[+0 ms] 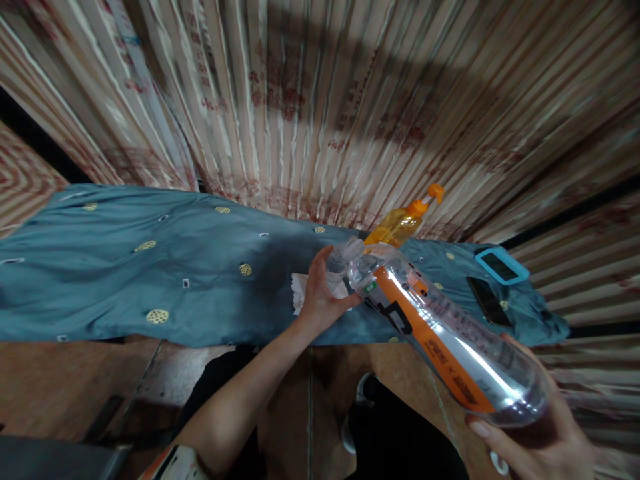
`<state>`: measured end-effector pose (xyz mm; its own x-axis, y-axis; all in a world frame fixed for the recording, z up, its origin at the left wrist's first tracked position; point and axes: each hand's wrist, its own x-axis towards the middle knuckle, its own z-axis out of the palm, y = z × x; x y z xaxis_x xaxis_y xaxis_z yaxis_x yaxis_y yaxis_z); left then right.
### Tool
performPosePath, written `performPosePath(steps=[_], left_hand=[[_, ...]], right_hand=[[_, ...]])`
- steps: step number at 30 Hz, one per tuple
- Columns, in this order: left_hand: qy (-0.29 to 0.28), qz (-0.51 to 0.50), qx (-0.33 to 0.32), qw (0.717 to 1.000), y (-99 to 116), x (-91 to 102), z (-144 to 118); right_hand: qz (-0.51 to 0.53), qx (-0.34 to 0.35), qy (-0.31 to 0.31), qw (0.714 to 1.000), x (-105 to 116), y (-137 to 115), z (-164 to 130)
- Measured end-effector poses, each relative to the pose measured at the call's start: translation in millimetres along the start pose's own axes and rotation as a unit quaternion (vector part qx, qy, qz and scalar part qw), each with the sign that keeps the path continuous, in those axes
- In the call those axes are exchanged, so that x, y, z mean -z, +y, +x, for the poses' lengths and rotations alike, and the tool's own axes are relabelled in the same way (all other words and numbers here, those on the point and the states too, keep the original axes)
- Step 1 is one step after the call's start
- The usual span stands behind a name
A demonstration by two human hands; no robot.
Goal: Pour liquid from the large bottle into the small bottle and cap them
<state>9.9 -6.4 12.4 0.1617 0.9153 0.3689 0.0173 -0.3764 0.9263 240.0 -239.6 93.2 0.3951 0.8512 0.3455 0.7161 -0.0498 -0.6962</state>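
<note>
- Clear plastic bottle [440, 333] with an orange label is held in the air between my two hands, above the near edge of the blue cloth [150, 267] that covers the table.
- Long axis: it runs on a slant from the neck, up and to the left, down to the base at lower right, close to me. The bottle lies nearly on its side.
- My left hand [320, 293] is at the neck end, fingers curled around the mouth of the bottle; I cannot tell whether a cap is on.
- My right hand [535, 440] cups the base from below, fingers spread under it and thumb along the side.
- Each hand has one end; the left is farther out over the cloth, the right nearer my body.
- Just behind the neck stands an orange pump bottle [400, 223], near but not touching as far as I can see.
- White paper [303, 290] lies on the cloth under my left hand.
- Two phones [493, 283] lie well to the right.
</note>
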Motion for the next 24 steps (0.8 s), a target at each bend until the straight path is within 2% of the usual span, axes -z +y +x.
performPosePath(steps=[3,11,24], left_hand=[[0.002,-0.001,-0.005,1.0,-0.2,0.2,0.2],[0.003,-0.002,0.002,1.0,0.7,-0.4,0.4],[0.001,-0.002,-0.004,1.0,0.5,0.4,0.5]], right_hand=[[-0.003,0.016,0.003,1.0,-0.2,-1.0,0.2],[0.019,-0.027,-0.001,0.999,-0.8,-1.4,2.3],[0.001,-0.033,0.011,0.999,2.4,-0.5,0.8]])
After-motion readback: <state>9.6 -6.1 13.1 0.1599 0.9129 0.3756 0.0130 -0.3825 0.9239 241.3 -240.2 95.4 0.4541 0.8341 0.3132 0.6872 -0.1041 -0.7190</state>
